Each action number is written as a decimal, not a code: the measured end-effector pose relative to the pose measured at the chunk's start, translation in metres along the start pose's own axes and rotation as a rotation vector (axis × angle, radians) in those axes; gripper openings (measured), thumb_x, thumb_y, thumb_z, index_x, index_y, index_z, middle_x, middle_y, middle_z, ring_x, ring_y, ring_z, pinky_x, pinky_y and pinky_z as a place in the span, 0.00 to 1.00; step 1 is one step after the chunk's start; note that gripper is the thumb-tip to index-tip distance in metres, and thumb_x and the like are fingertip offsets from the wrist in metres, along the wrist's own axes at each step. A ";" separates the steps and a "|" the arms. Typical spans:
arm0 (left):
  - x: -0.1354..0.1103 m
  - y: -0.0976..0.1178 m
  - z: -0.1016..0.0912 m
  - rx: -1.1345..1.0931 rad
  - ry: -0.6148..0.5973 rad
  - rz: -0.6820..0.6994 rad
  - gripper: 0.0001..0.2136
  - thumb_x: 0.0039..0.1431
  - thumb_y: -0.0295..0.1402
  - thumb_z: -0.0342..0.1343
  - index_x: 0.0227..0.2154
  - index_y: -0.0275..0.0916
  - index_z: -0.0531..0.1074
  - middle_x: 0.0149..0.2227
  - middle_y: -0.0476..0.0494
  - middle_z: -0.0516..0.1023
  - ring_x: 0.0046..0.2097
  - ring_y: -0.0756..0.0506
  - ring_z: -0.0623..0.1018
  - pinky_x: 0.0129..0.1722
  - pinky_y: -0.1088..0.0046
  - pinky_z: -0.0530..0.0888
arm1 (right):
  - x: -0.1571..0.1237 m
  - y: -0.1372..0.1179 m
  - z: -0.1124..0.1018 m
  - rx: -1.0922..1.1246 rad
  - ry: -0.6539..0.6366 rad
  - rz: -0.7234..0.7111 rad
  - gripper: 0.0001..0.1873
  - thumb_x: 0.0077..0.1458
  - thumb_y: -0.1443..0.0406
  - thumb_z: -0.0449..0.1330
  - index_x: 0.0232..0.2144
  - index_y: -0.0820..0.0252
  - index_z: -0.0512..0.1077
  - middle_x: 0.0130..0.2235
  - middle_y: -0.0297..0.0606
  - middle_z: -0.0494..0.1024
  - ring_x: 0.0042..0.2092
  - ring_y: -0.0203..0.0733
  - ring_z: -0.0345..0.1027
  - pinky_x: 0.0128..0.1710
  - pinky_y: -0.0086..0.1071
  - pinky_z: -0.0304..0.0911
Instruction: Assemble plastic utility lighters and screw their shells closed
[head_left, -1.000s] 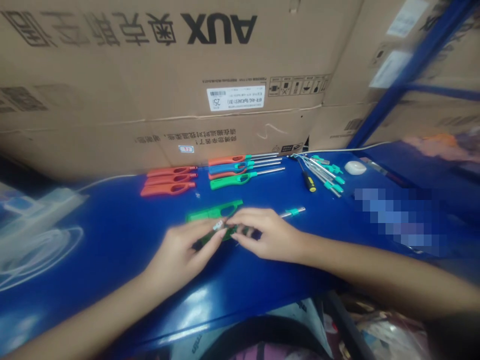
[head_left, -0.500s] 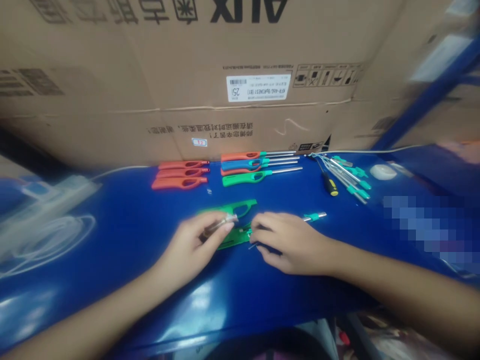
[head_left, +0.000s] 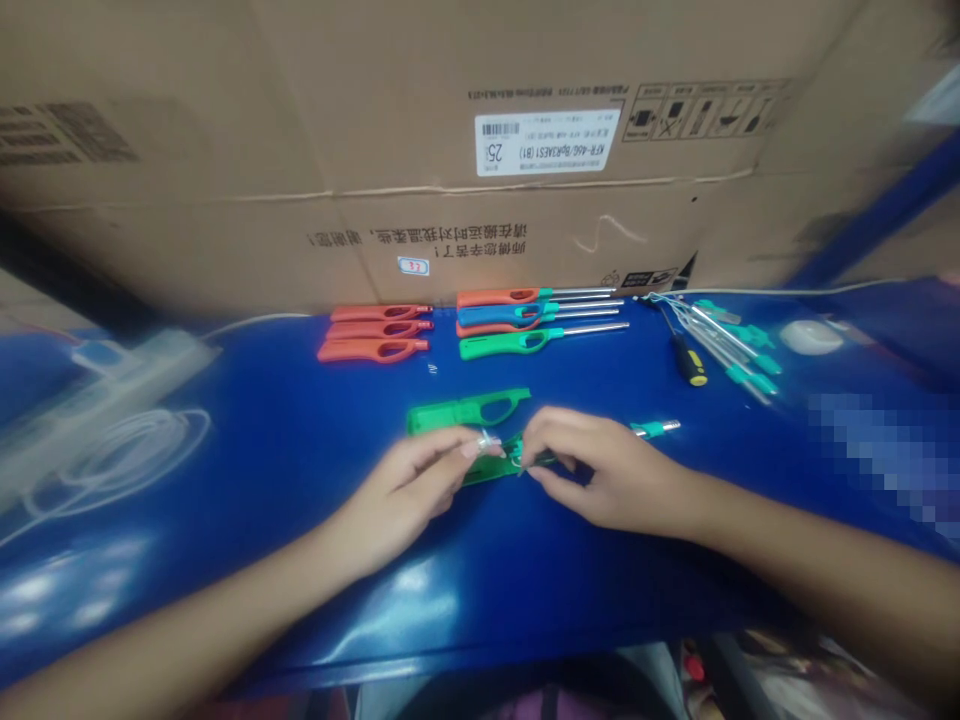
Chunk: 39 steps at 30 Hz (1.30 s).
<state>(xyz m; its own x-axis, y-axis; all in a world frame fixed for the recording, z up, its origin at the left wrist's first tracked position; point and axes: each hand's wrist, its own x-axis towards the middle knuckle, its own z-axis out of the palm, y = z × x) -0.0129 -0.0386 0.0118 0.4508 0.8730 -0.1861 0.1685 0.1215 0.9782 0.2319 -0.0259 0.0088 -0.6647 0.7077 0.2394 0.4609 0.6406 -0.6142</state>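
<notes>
My left hand (head_left: 416,485) pinches a small clear part (head_left: 489,441) at its fingertips, just over a green lighter half-shell (head_left: 491,468) lying on the blue table (head_left: 225,470). My right hand (head_left: 592,465) is closed with its fingertips on the same half-shell, right against the small part. A metal tube with a teal collar (head_left: 654,428) sticks out past my right hand. A second green handle shell (head_left: 469,408) lies just behind the hands.
Three orange handle shells (head_left: 375,330) and several assembled long lighters (head_left: 536,320) lie in rows at the back. A yellow-black screwdriver (head_left: 688,358), a bundle of teal-tipped metal tubes (head_left: 731,345) and a white round object (head_left: 810,336) sit at right. Cardboard boxes (head_left: 450,150) wall the back; clear bags (head_left: 97,420) lie at left.
The view has shifted, so everything sits further right and lower. My hands have drawn closer together over the green half-shell, with the small clear part now at its end.
</notes>
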 end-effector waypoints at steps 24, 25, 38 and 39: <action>0.005 -0.008 -0.002 0.305 0.088 0.230 0.11 0.62 0.36 0.61 0.44 0.39 0.80 0.39 0.43 0.82 0.30 0.50 0.75 0.29 0.76 0.73 | 0.013 0.012 -0.009 0.685 -0.084 0.480 0.15 0.55 0.55 0.67 0.34 0.63 0.76 0.23 0.30 0.74 0.24 0.31 0.69 0.24 0.26 0.70; 0.006 -0.009 -0.002 0.308 0.086 0.230 0.11 0.62 0.36 0.61 0.45 0.39 0.80 0.40 0.43 0.82 0.30 0.50 0.76 0.29 0.76 0.73 | 0.012 0.011 -0.009 0.674 -0.083 0.478 0.15 0.55 0.55 0.67 0.34 0.63 0.76 0.24 0.31 0.74 0.24 0.31 0.69 0.24 0.26 0.70; 0.008 -0.013 -0.002 0.331 0.095 0.241 0.11 0.62 0.35 0.61 0.45 0.39 0.81 0.40 0.43 0.83 0.29 0.51 0.75 0.28 0.77 0.72 | 0.010 0.015 -0.006 0.597 -0.116 0.364 0.15 0.58 0.55 0.65 0.33 0.62 0.78 0.29 0.33 0.75 0.25 0.31 0.69 0.25 0.26 0.68; 0.008 -0.014 -0.002 0.333 0.095 0.242 0.11 0.62 0.35 0.61 0.45 0.39 0.81 0.40 0.43 0.83 0.30 0.51 0.75 0.28 0.77 0.73 | 0.010 0.015 -0.006 0.597 -0.119 0.359 0.15 0.58 0.55 0.65 0.33 0.62 0.78 0.29 0.33 0.75 0.26 0.31 0.69 0.25 0.26 0.68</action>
<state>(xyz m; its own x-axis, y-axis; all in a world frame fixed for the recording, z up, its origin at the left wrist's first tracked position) -0.0131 -0.0327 -0.0028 0.4321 0.8992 0.0694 0.3486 -0.2376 0.9067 0.2353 -0.0073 0.0067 -0.6072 0.7857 -0.1183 0.2853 0.0767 -0.9554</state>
